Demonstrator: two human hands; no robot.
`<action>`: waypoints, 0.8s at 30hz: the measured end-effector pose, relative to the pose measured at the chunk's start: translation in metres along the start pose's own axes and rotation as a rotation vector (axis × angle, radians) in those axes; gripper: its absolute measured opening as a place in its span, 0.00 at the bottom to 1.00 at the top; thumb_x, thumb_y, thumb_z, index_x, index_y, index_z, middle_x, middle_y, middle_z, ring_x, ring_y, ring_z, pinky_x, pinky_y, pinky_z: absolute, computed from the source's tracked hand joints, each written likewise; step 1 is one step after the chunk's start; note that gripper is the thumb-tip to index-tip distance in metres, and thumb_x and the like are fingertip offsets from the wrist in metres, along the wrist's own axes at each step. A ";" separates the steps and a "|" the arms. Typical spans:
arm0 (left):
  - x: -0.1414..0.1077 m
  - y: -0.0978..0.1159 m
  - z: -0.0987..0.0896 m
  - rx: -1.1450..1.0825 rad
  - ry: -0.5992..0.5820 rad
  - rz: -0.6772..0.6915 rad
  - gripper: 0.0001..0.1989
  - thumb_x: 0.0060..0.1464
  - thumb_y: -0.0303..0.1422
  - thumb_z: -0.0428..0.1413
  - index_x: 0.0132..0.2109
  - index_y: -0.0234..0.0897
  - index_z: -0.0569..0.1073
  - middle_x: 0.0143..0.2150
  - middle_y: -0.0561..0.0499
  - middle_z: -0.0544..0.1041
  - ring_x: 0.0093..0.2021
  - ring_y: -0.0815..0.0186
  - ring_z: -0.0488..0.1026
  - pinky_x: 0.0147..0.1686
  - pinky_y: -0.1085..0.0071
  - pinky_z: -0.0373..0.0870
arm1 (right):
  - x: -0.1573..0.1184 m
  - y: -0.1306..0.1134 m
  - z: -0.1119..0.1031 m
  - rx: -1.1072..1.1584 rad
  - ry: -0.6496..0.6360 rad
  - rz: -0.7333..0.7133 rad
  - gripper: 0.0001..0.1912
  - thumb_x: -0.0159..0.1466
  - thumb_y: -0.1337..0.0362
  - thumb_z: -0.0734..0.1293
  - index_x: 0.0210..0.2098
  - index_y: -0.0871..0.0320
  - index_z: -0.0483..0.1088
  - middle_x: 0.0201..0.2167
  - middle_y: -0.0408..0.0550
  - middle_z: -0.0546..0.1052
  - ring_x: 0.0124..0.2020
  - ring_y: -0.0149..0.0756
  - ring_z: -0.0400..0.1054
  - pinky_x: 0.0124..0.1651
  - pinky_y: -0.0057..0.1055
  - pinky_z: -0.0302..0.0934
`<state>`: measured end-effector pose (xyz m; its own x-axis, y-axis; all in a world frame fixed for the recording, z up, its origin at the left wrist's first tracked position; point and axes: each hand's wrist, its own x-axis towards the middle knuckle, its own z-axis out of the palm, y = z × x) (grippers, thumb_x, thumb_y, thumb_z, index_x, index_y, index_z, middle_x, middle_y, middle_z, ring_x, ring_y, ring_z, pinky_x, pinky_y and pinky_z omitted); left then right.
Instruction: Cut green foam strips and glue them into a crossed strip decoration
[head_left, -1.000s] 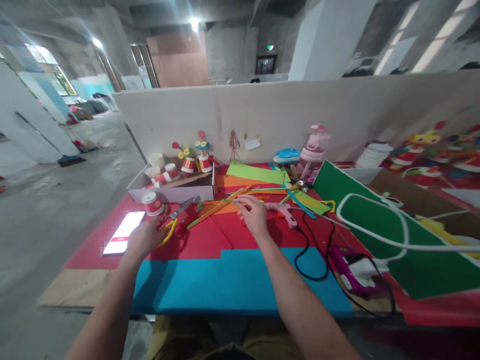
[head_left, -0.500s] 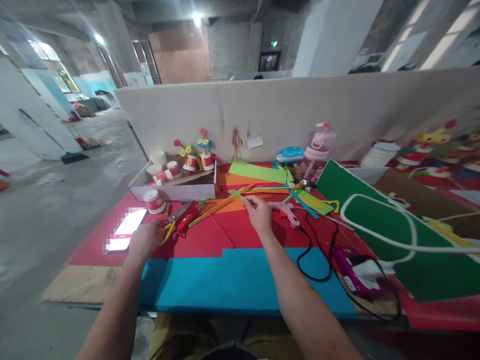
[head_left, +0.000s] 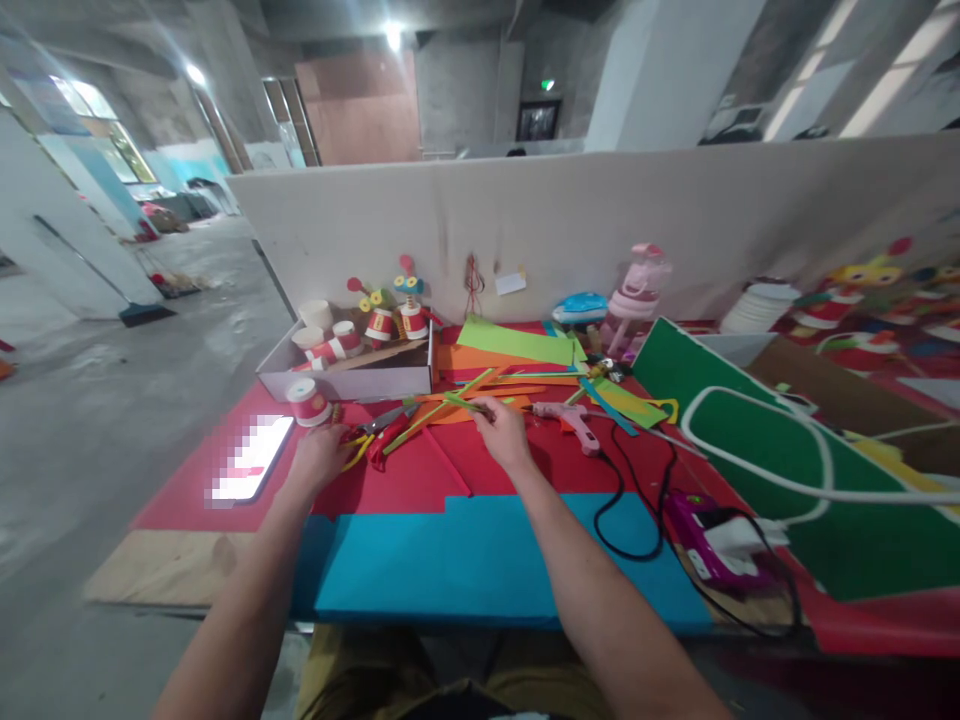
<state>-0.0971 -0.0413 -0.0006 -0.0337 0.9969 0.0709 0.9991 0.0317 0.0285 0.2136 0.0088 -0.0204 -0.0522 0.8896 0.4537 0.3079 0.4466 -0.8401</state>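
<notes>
My left hand [head_left: 321,456] is closed at the yellow handles of a pair of scissors [head_left: 382,418], whose grey blades point right and away from me. Part of the handles is hidden by the fingers. Right beside the scissors lies a red-handled tool [head_left: 386,442]. My right hand [head_left: 501,432] pinches a short green paper strip [head_left: 461,402] above a loose pile of orange and green paper strips [head_left: 431,410]. A paper cup with a red band [head_left: 308,402] stands just beyond my left hand. To the right of my right hand rests a pink glue gun [head_left: 574,424].
A phone [head_left: 262,460] with a lit screen lies at the left. Behind it, a white box [head_left: 375,384] holds cups and two small figures. A purple power strip [head_left: 712,555], black cables and a green board [head_left: 810,500] take up the right side. A pale partition [head_left: 360,220] stands behind.
My left hand has moved right and slightly away from me, and the scissors have shifted the same way. My right hand and the green strip have come slightly left and nearer.
</notes>
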 end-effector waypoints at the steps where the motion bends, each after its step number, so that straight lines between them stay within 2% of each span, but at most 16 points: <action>1: 0.002 0.003 -0.002 -0.011 0.007 0.010 0.15 0.54 0.34 0.49 0.46 0.36 0.74 0.43 0.40 0.77 0.42 0.56 0.73 0.37 0.68 0.65 | -0.001 -0.001 0.002 0.001 -0.016 -0.015 0.10 0.60 0.62 0.62 0.36 0.57 0.74 0.30 0.45 0.77 0.30 0.35 0.70 0.35 0.29 0.62; 3: 0.004 0.012 -0.011 -0.020 0.040 0.027 0.16 0.53 0.35 0.52 0.47 0.35 0.74 0.44 0.40 0.76 0.43 0.55 0.72 0.39 0.66 0.66 | -0.003 -0.007 0.003 -0.020 -0.039 -0.073 0.09 0.60 0.64 0.62 0.34 0.56 0.75 0.32 0.46 0.77 0.33 0.36 0.70 0.38 0.30 0.63; 6: 0.008 0.035 -0.033 -0.087 0.186 0.095 0.16 0.53 0.37 0.52 0.45 0.34 0.76 0.44 0.38 0.76 0.47 0.51 0.70 0.45 0.61 0.65 | -0.004 -0.015 0.001 -0.074 0.001 -0.144 0.09 0.60 0.63 0.64 0.32 0.54 0.77 0.36 0.49 0.75 0.37 0.36 0.69 0.40 0.31 0.62; 8: 0.013 0.058 -0.045 -0.299 0.220 0.177 0.15 0.55 0.37 0.51 0.46 0.37 0.76 0.43 0.42 0.76 0.45 0.55 0.71 0.47 0.62 0.65 | -0.004 -0.018 -0.001 -0.048 0.050 -0.122 0.09 0.59 0.61 0.65 0.33 0.54 0.77 0.35 0.48 0.73 0.36 0.36 0.68 0.38 0.30 0.62; 11: 0.021 0.095 -0.052 -0.794 0.110 0.291 0.18 0.54 0.38 0.53 0.50 0.39 0.74 0.41 0.46 0.78 0.40 0.61 0.73 0.43 0.67 0.67 | -0.002 -0.017 -0.001 0.137 0.082 0.015 0.11 0.57 0.56 0.67 0.32 0.56 0.76 0.29 0.45 0.71 0.30 0.33 0.66 0.32 0.28 0.60; 14: 0.028 0.124 -0.038 -1.201 -0.140 0.449 0.27 0.48 0.36 0.60 0.57 0.40 0.69 0.49 0.45 0.76 0.39 0.65 0.73 0.42 0.69 0.68 | -0.002 -0.013 0.005 0.418 -0.006 0.265 0.16 0.54 0.51 0.69 0.31 0.58 0.73 0.17 0.38 0.65 0.18 0.27 0.57 0.22 0.25 0.53; 16: 0.029 0.135 -0.021 -1.367 -0.228 0.448 0.31 0.46 0.36 0.61 0.58 0.37 0.67 0.46 0.44 0.77 0.36 0.66 0.73 0.38 0.70 0.69 | -0.004 -0.011 0.012 0.588 -0.087 0.390 0.18 0.52 0.49 0.70 0.30 0.58 0.71 0.15 0.35 0.62 0.15 0.24 0.52 0.18 0.23 0.48; 20: 0.030 0.138 0.004 -1.394 -0.172 0.345 0.25 0.46 0.38 0.61 0.52 0.33 0.72 0.30 0.49 0.77 0.29 0.68 0.71 0.31 0.73 0.66 | -0.009 -0.011 0.024 0.710 -0.141 0.465 0.19 0.47 0.50 0.73 0.27 0.59 0.71 0.18 0.38 0.68 0.17 0.23 0.57 0.18 0.21 0.50; 22: 0.032 0.131 0.006 -1.335 -0.161 0.318 0.22 0.49 0.40 0.59 0.50 0.33 0.74 0.27 0.51 0.75 0.26 0.68 0.70 0.29 0.74 0.64 | -0.009 -0.011 0.024 0.710 -0.109 0.489 0.19 0.48 0.50 0.73 0.27 0.60 0.71 0.20 0.41 0.71 0.17 0.23 0.59 0.18 0.21 0.50; 24: 0.034 0.119 0.002 -1.194 -0.100 0.288 0.21 0.54 0.41 0.54 0.50 0.34 0.74 0.25 0.51 0.75 0.25 0.67 0.69 0.28 0.73 0.64 | -0.006 -0.010 0.020 0.709 -0.053 0.515 0.20 0.50 0.48 0.71 0.29 0.60 0.71 0.22 0.43 0.73 0.15 0.22 0.57 0.16 0.21 0.46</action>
<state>0.0209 -0.0034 0.0028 0.2383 0.9594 0.1506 0.3172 -0.2234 0.9217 0.1923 0.0007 -0.0209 -0.1184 0.9924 -0.0321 -0.3565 -0.0727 -0.9315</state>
